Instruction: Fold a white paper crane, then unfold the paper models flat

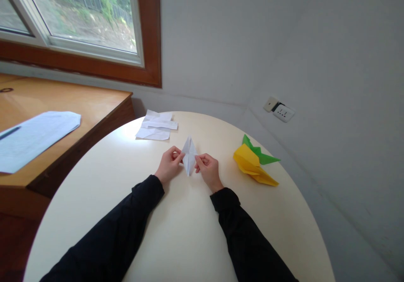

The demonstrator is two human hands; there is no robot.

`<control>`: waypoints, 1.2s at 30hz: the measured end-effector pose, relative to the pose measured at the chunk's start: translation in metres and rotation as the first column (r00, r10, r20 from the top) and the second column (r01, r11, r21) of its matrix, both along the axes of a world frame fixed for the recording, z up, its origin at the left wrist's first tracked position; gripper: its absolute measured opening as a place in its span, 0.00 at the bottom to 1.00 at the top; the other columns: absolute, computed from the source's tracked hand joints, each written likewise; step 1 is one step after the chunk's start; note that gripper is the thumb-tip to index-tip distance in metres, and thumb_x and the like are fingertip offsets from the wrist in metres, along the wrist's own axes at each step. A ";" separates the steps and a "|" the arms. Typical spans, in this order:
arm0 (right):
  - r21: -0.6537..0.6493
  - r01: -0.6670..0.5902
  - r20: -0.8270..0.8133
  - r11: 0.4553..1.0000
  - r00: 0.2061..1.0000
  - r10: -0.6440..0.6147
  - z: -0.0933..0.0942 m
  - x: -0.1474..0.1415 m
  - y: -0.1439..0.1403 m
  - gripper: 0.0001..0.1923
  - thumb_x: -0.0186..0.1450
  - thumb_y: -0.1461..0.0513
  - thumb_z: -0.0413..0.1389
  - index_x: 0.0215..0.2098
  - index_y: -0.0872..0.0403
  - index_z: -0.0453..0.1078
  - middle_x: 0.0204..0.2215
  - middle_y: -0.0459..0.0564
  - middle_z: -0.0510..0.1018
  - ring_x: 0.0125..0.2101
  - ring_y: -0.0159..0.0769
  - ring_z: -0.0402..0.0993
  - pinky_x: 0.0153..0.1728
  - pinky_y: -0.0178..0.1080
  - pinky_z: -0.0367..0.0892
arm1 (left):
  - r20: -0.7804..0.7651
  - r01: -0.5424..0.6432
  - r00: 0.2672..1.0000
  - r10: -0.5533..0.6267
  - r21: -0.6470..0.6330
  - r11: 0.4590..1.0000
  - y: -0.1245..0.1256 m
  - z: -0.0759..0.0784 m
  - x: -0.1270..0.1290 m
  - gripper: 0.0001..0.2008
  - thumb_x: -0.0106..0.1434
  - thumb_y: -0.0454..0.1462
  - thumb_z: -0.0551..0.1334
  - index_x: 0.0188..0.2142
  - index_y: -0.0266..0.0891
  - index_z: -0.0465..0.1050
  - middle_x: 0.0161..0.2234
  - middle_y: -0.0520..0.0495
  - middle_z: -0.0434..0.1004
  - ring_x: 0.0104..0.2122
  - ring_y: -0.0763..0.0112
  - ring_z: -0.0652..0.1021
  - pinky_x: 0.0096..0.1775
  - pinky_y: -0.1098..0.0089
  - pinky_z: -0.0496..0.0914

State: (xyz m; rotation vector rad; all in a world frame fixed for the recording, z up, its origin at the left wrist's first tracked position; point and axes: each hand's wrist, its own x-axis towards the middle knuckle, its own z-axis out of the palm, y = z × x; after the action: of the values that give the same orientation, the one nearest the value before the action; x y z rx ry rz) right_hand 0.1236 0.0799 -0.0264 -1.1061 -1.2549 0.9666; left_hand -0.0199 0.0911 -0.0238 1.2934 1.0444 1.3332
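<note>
A white sheet folded into a narrow diamond, an origami piece, is held upright over the middle of the round table. My left hand pinches its left corner between thumb and fingers. On the opposite side, my right hand grips the right corner, with the fingers curled in. A crease runs down the diamond's centre, and its points face toward and away from me. Both wrists come out of dark sleeves.
White paper pieces lie at the round table's far edge. To the right rest a yellow paper fold and a green one. On the wooden desk at left are papers and a pen.
</note>
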 end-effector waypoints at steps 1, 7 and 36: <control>-0.002 -0.003 0.003 1.000 1.000 0.003 0.000 0.000 0.000 0.15 0.52 0.52 0.59 0.20 0.55 0.66 0.12 0.41 0.68 0.12 0.26 0.62 0.13 0.31 0.62 | 0.009 0.000 1.000 0.000 -0.005 1.000 0.000 0.000 0.000 0.17 0.49 0.48 0.63 0.24 0.40 0.60 0.14 0.56 0.69 0.18 0.74 0.72 0.24 0.73 0.63; -0.006 -0.038 0.022 0.999 0.999 0.038 0.000 0.001 0.000 0.13 0.53 0.55 0.58 0.19 0.55 0.66 0.11 0.41 0.67 0.13 0.26 0.62 0.15 0.31 0.61 | 0.082 0.042 0.996 -0.038 -0.051 0.998 0.000 0.000 0.000 0.17 0.49 0.47 0.64 0.29 0.39 0.62 0.14 0.58 0.68 0.16 0.78 0.68 0.21 0.76 0.59; 0.030 -0.103 0.036 0.994 0.994 0.102 0.001 0.003 -0.001 0.11 0.55 0.57 0.55 0.20 0.55 0.66 0.13 0.41 0.67 0.15 0.27 0.62 0.19 0.32 0.61 | 0.211 0.150 0.970 -0.117 -0.145 0.978 -0.003 0.007 -0.001 0.28 0.42 0.43 0.69 0.41 0.37 0.62 0.21 0.54 0.75 0.20 0.75 0.73 0.26 0.74 0.65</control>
State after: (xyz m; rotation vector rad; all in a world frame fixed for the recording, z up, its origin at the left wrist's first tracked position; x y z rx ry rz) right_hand 0.1263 0.0787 -0.0250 -1.0458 -1.3612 1.0047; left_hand -0.0210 0.0879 -0.0169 1.0655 0.8882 1.2237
